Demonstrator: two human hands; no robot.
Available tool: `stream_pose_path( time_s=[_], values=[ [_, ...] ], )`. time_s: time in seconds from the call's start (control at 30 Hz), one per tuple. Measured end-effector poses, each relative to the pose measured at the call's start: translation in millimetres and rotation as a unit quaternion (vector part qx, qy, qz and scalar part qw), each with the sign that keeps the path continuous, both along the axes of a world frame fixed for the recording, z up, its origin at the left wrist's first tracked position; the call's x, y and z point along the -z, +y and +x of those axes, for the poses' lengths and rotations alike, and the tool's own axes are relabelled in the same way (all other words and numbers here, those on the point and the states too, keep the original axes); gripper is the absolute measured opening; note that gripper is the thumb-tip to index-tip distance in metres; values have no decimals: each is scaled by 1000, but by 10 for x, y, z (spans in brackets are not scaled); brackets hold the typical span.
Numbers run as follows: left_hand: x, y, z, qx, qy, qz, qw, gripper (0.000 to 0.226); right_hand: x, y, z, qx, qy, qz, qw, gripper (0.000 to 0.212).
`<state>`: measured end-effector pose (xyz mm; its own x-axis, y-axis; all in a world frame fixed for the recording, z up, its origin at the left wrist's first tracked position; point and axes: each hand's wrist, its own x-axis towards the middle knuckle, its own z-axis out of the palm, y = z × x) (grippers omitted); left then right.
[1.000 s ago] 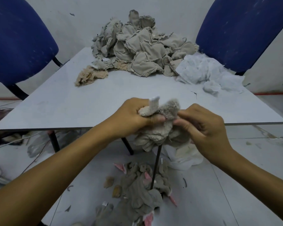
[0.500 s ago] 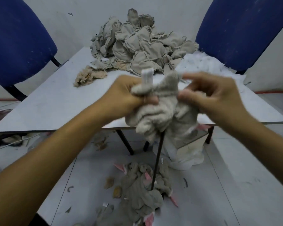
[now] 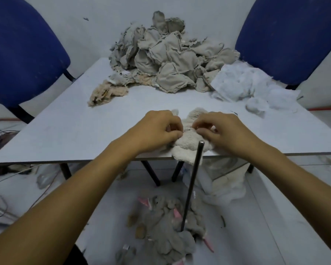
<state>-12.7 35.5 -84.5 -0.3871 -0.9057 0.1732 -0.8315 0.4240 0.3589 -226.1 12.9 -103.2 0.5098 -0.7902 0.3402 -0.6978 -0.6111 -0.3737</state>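
Observation:
A fluffy cream plush skin (image 3: 189, 142) lies on the near edge of the grey table (image 3: 69, 131), part of it hanging over the edge. My left hand (image 3: 157, 129) pinches its left side with curled fingers. My right hand (image 3: 224, 131) pinches its right side in the same way. A thin dark metal rod (image 3: 191, 188) stands upright in front of the table edge, its tip just below the plush skin.
A heap of grey fabric skins (image 3: 166, 58) fills the table's back, with a beige piece (image 3: 107, 93) to its left and white stuffing (image 3: 246, 83) to its right. Two blue chairs (image 3: 21, 54) (image 3: 290, 35) flank the table. Grey plush pieces with pink ears (image 3: 168, 232) lie below.
Both hands have lowered the plush skin from mid-air onto the table's near edge. The skin has come off the rod, whose tip now shows bare.

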Motion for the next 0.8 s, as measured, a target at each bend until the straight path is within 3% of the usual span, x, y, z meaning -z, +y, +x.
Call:
stream_pose_path(
  time_s=[0.2,0.33,0.43,0.53,0.63,0.73,0.8],
  values=[
    [53,-153,-208,-18,36,-18,999,10,-7,-100,-172,19,-16,-7,1000,26],
    [35,-266,-339,1,3,2,1000,13,50,-247,-467,237,34,-83,967,36],
    [92,-286,-441,2,11,-40,999,10,154,-313,-653,329,73,-8,941,42],
    [133,-268,-544,9,69,-81,994,11,191,-349,-723,293,63,-3,954,46],
    [143,-283,-612,23,75,-43,996,5,153,-310,-661,248,34,-5,968,41],
    [142,-284,-624,5,81,-30,996,11,137,-271,-623,257,26,-7,966,22],
    [138,-253,-625,-3,60,-57,997,8,121,-243,-634,282,22,-16,959,26]
  ],
)
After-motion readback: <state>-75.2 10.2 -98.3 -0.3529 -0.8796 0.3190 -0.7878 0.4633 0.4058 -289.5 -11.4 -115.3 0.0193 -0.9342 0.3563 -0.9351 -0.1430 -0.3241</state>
